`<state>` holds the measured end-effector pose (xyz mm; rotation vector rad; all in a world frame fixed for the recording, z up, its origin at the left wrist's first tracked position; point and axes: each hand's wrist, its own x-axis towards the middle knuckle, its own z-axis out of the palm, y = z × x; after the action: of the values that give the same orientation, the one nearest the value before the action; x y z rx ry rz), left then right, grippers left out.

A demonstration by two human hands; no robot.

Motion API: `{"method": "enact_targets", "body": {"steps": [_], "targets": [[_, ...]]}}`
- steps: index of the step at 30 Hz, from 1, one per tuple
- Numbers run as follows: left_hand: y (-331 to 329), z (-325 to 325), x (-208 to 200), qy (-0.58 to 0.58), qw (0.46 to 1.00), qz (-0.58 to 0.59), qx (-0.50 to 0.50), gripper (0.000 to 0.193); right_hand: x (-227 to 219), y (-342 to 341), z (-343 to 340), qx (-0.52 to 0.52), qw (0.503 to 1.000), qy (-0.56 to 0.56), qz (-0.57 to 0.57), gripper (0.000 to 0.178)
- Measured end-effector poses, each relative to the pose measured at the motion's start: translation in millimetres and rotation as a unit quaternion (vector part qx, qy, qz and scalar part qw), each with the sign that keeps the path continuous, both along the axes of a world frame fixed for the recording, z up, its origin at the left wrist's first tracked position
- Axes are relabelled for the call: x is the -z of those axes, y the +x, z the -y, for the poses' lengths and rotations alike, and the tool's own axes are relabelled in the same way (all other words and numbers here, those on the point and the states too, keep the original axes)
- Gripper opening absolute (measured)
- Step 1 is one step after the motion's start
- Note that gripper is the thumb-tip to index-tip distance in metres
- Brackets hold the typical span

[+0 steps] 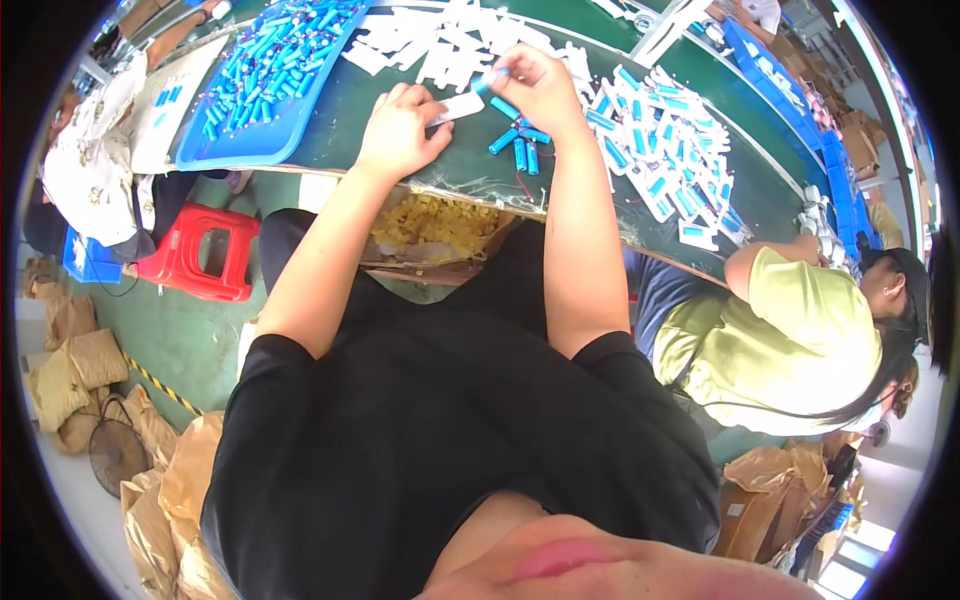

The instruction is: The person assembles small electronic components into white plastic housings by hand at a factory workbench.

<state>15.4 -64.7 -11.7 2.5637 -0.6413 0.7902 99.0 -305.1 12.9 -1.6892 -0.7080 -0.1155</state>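
My left hand (402,130) is closed on the end of a flat white plastic piece (458,108) that points to the right. Between the thumb and fingers of my right hand (540,88) is a small blue cylindrical battery (487,82), just above the far end of that piece. Several loose blue batteries (520,150) with thin wires lie on the green table (330,120) below my right hand. Beyond my hands is a heap of white plastic pieces (440,45). To the right spreads a pile of white pieces with blue batteries in them (660,140).
A blue tray (235,153) full of blue batteries stands at the left. A person in a yellow-green shirt (770,340) sits close on the right; another person (95,150) is at the left, near a red stool (205,250). Under the table is a box of yellow pieces (435,228).
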Motion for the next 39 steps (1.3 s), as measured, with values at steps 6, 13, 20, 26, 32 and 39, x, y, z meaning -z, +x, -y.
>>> {"method": "enact_targets", "body": {"steps": [6, 13, 20, 26, 32, 39], "targets": [[-25.0, -24.0, -8.9, 0.078, 0.996, 0.006, -0.035, 0.013, 10.4, 8.9, -10.4, 0.171, 0.984, -0.019, 0.051, 0.021], [-39.9, -59.0, -14.2, 0.068, 0.996, -0.021, -0.058, 0.020, 8.0, -17.3, -33.2, 0.106, 0.928, -0.292, 0.206, 0.034], [-47.2, -62.4, -15.9, 0.025, 0.994, -0.086, 0.058, 0.012, 9.8, -23.5, -31.9, -0.011, 0.943, -0.278, 0.182, 0.027], [-34.2, -53.6, -23.2, -0.009, 0.981, -0.096, 0.166, 0.010, 17.0, -20.1, -28.2, 0.068, 0.918, -0.337, 0.201, 0.031], [-30.8, -41.2, -32.1, 0.086, 0.976, -0.181, 0.088, 0.009, 15.3, -20.5, -30.3, 0.049, 0.917, -0.351, 0.183, 0.034], [-25.8, -31.3, -42.3, 0.203, 0.966, -0.130, 0.090, 0.006, 19.6, -19.4, -30.3, 0.024, 0.931, -0.311, 0.191, 0.031]]}}
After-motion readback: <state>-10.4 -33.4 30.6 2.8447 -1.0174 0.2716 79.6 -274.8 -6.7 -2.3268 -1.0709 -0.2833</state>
